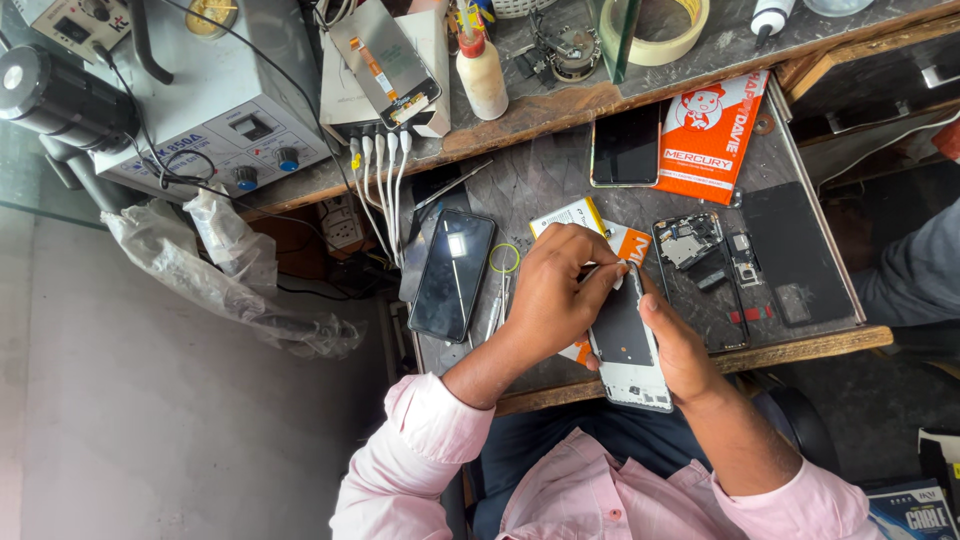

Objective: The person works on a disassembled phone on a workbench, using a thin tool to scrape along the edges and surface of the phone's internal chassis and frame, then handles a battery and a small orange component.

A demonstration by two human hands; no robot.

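Phone frame (628, 345), back open, sits at the near edge of the workbench (560, 175); right hand (680, 350) grips its side, left hand (555, 295) pinches its top corner. Gutted phone (705, 270) beside it, black phone (452, 275) left; work looks mid-way, reassembly unfinished.

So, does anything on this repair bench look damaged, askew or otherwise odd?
An opened black phone lies back-off with its boards exposed, right of the white phone frame that both the left hand and right hand hold. Crumpled clear plastic hangs off the bench's left edge.
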